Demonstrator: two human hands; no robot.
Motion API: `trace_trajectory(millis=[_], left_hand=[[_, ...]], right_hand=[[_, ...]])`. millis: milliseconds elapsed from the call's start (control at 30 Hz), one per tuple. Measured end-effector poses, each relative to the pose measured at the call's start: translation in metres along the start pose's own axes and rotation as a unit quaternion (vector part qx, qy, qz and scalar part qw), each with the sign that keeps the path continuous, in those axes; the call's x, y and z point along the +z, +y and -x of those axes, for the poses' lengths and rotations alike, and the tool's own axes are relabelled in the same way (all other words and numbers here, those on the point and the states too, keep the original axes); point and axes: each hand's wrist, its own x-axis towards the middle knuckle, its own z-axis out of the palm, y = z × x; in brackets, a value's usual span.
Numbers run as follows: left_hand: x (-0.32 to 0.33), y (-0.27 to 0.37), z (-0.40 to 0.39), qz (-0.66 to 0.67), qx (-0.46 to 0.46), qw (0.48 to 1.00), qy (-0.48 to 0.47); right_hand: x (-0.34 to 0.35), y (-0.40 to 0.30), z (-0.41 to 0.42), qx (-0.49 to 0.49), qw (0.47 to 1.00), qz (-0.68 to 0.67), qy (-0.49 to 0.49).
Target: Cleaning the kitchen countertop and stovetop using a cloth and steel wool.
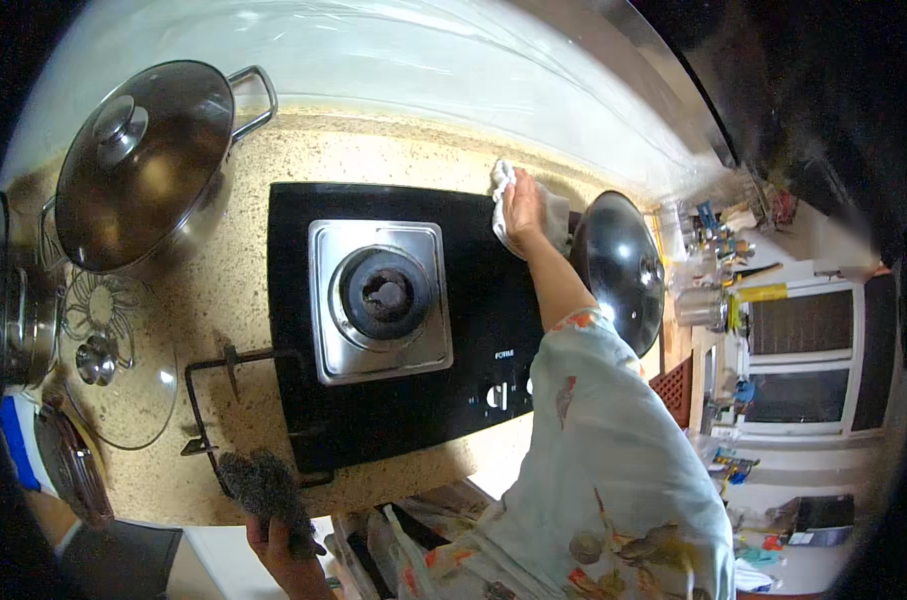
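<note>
My right hand (525, 206) presses a white cloth (502, 196) onto the far right corner of a black glass gas cooktop (378, 202). Near the counter's front edge, my left hand (277, 544) holds a dark grey scouring pad (262, 484). The pad is beside a black pan support (212, 365), which lies partly on the counter and partly against the cooktop's left side. A round burner (386, 294) sits in a square steel drip plate (326, 255), with no support over it. A white control knob (497, 396) shows near the front.
A large lidded steel pot (198, 217) stands at the back left, with a glass lid (142, 390) in front of it. A dark domed lid (618, 262) is right of my right arm. Jars (701, 307) crowd the counter farther right. A tiled wall (393, 60) rises behind.
</note>
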Motion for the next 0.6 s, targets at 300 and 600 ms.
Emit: trace_trajectory(millis=[300,600], left_hand=[[-0.008,0.018,0.012,0.007,0.039,0.993,0.108],[-0.003,-0.026,-0.023,-0.080,-0.023,0.991,0.109]], right_hand=[[0.008,-0.042,0.034,0.152,0.955,0.232,-0.101],[0.011,0.001,-0.034,0.357,0.906,0.188,-0.125]])
